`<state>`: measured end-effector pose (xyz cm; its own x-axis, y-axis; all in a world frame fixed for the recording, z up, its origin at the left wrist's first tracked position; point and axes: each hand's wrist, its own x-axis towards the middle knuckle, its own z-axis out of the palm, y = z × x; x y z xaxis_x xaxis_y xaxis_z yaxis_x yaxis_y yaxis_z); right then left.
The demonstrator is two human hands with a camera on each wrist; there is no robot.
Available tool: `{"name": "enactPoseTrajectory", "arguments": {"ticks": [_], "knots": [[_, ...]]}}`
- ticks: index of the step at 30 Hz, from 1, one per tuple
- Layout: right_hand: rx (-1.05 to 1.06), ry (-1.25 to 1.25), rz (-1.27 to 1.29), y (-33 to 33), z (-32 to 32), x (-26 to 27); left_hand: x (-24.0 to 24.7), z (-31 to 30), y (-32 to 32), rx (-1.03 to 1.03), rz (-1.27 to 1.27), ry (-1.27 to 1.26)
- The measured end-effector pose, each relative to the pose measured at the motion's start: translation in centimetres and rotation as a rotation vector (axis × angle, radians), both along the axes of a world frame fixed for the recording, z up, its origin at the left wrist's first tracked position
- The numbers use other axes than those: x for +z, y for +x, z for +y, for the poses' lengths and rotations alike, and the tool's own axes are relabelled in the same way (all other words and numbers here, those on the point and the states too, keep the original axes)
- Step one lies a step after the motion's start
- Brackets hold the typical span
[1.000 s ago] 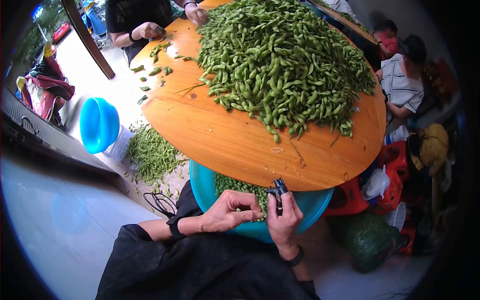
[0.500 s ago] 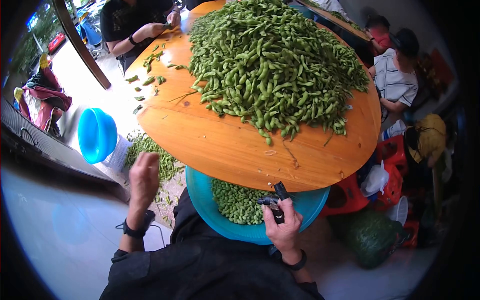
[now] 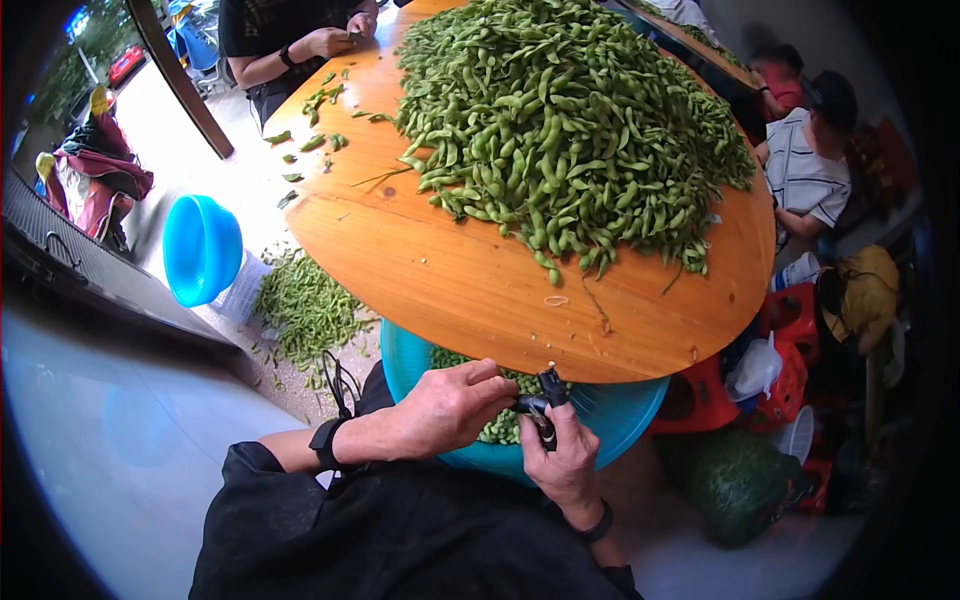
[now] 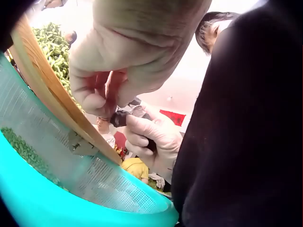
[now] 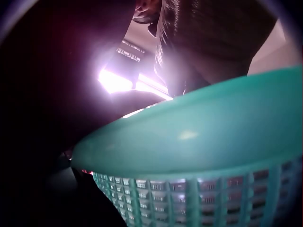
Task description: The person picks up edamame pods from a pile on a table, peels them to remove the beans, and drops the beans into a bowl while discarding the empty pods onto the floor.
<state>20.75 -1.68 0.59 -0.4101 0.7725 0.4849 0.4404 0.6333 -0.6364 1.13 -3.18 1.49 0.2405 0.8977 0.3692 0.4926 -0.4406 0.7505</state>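
Above the turquoise basin [image 3: 630,420] the left hand [image 3: 435,412] bends its fingers beside the tips of the right hand [image 3: 568,462]. Black pieces cover the right thumb and forefinger ends. In the left wrist view the left hand [image 4: 135,52] has its fingertips close together against a black tip of the right hand [image 4: 154,135]; any small thing between them is hidden. Shelled green beans [image 3: 500,428] lie in the basin, partly behind the hands. A heap of green pods [image 3: 560,130] covers much of the wooden table [image 3: 440,270]. The right wrist view shows mainly the basin [image 5: 189,142].
Loose pods [image 3: 310,310] lie on the floor at left, beside a blue tub [image 3: 200,250] and a white basket [image 3: 240,290]. Another person's hands [image 3: 340,38] work at the table's far left. Red stools [image 3: 690,395] and a dark green bundle [image 3: 740,485] stand at right.
The left hand has come back from over the floor at left to the right hand's fingertips. The right hand stays over the basin. The other person's hands have come together since the oldest frame.
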Motion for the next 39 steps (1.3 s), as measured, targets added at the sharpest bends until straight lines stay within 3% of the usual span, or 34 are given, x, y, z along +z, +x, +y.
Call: {"name": "enactPoseTrajectory", "arguments": {"ticks": [4,6,13,15,18,23,25,27,29,33,34,36,37,39], "knots": [[0.013,0.002,-0.001,-0.2,0.1,-0.1,-0.3,0.0,0.1,0.005,0.112,0.078],[0.013,-0.005,0.004,-0.3,0.1,0.1,-0.6,0.1,0.2,-0.019,0.297,0.196],[-0.002,-0.057,-0.036,-0.8,-0.1,-0.3,-0.7,0.7,-0.3,-0.099,0.427,0.497],[-0.041,-0.073,-0.070,-1.3,-0.2,-0.4,-1.3,0.8,-0.6,-0.104,0.608,0.609],[-0.063,-0.235,0.006,-2.2,-0.3,-0.4,-1.8,0.5,-0.8,-0.084,0.622,0.653],[-0.104,-0.189,0.000,-2.8,-0.5,-0.6,-2.8,0.3,-1.0,-0.074,0.588,0.660],[-0.116,-0.180,-0.018,-2.5,-0.2,-1.0,-2.5,-0.1,-0.7,-0.103,0.473,0.682],[-0.303,-0.266,-0.078,-2.0,0.7,-1.2,-1.6,-1.7,0.7,-0.187,0.416,0.769],[-0.174,-0.136,0.009,-2.0,-0.2,0.4,-2.0,-0.7,0.5,-0.137,0.252,0.635],[-0.151,-0.163,0.091,-0.9,0.1,0.3,-0.1,0.6,-2.1,0.129,-0.148,0.210],[-0.141,-0.176,0.134,-0.7,0.3,0.4,-0.6,0.5,-2.5,0.129,-0.150,0.211],[-0.103,-0.176,0.156,-0.3,0.3,0.1,-1.5,0.5,-3.1,0.201,-0.503,-0.219],[-0.067,-0.178,0.176,-0.2,0.2,-0.1,-1.3,0.5,-3.3,0.203,-0.499,-0.216],[-0.054,-0.214,0.193,-0.1,0.1,0.0,-0.2,0.4,-3.5,0.262,-0.737,-0.316]]}}
